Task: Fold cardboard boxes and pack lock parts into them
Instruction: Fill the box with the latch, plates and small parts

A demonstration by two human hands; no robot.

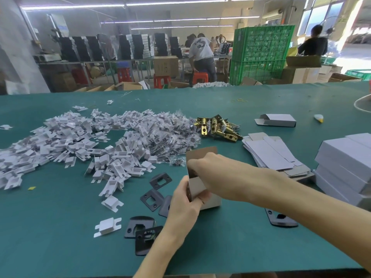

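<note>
Step in hand looks like loading a part into the open box. The box (198,187) stands near the middle of the table's (241,247) near edge, mouth up, brown top flap (201,154) raised on the far side. Left hand (184,205) grips the box from the left, fingers curled round its body, thumb on the near face. Right hand (208,167) is over the mouth with fingertips bent down into it. Something dark shows at the opening, but I can't tell if the fingers are pinching a part or just pressing inside. To do this well, I'd keep the left grip low on the body so the walls stay square and the mouth doesn't collapse. Hold the flap back with the right knuckles, feed the part in flat along a wall, and seat it fully before closing. Don't squeeze hard, thin card will bow. Supplies are all in reach. Black strike plates (160,182) lie just left of the box, with more (144,231) toward the near edge. Another black plate (281,220) sits under the right forearm. White plastic inserts (66,141) are heaped toward the left edge, with bagged screws (174,133) beside them mid-table. Brass latches (216,127) are just beyond, toward the far side. Flat box blanks (271,155) are right of centre. Closed boxes (345,163) are stacked at the right edge. One erected box (278,120) lies on its side further back.
</note>
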